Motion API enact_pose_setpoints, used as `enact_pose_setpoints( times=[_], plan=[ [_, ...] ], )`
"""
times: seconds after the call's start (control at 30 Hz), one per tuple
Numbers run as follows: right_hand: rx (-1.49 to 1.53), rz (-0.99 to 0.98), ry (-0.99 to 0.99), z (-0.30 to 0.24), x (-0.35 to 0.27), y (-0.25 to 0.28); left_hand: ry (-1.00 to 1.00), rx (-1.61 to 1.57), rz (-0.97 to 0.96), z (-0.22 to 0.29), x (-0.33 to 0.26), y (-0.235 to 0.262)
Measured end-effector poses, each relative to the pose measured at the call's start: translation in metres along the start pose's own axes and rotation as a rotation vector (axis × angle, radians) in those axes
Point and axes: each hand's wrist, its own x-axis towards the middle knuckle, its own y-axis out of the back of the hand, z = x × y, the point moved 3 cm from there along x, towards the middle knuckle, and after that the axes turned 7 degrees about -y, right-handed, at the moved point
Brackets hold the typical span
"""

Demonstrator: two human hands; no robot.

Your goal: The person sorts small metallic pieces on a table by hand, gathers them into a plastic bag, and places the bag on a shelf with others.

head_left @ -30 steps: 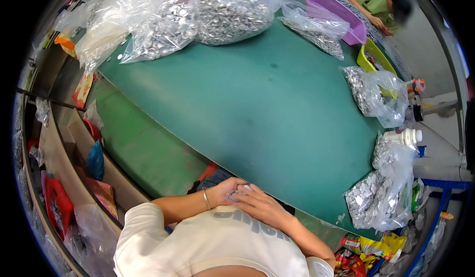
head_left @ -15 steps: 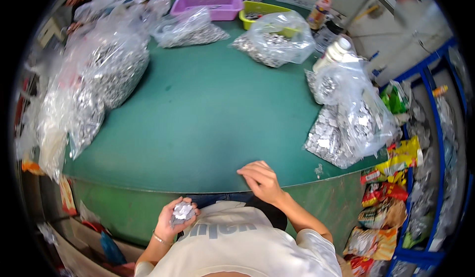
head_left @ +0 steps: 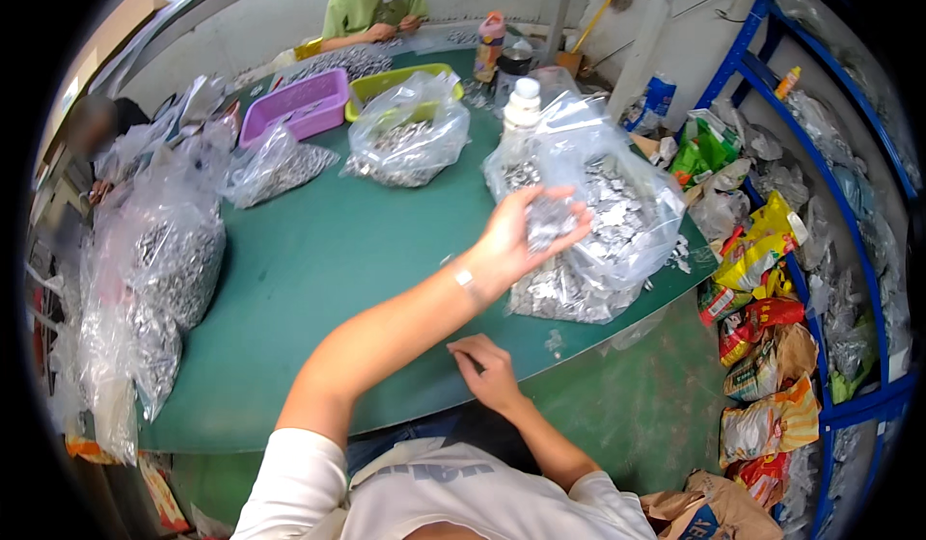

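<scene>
My left hand (head_left: 508,233) is cupped round a small heap of silver-grey flat pieces (head_left: 550,224), blurred by motion. It reaches across to the right, over a clear plastic bag (head_left: 637,241) whose mouth is open and which is full of silver pieces. Another bag of the same pieces (head_left: 559,294) lies under it, partly hidden. By the near edge of the green table (head_left: 338,251), my right hand (head_left: 487,371) rests with its fingers curled together; whether anything is inside them is hidden.
Big bags of silver pieces (head_left: 174,270) line the table's left side. A purple basin (head_left: 299,106), a green basin (head_left: 386,87) and smaller bags stand farther back, with a white bottle (head_left: 523,101). A co-worker in green (head_left: 371,10) sits opposite. Blue shelving (head_left: 830,135) runs along the right.
My left hand has swung from beside my body up and right to the open bag, with the pieces in its palm. The view has turned right; my right hand stays near the table edge.
</scene>
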Motion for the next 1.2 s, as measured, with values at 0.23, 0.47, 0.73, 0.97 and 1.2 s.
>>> enact_pose_setpoints(
  times=[0.23, 0.47, 0.73, 0.97, 1.2],
  plan=[
    [-0.026, 0.010, 0.063, 0.009, -0.004, 0.004, -0.289, 0.607, 0.063, -0.025, 0.060, -0.033],
    [0.045, -0.022, 0.032, 0.003, -0.002, 0.005, -0.435, 0.872, -0.074, 0.019, -0.014, 0.029],
    [0.006, 0.074, 0.176, -0.003, -0.010, 0.014, -0.594, 1.177, 0.274, 0.079, -0.115, 0.147],
    [-0.253, 0.646, 0.035, 0.008, -0.023, 0.125, -0.713, 1.137, 0.542, 0.105, -0.200, 0.212],
    [-0.204, 0.873, -0.076, 0.029, -0.037, 0.165, -0.827, 1.154, 0.647, 0.100, -0.240, 0.229]
  ],
)
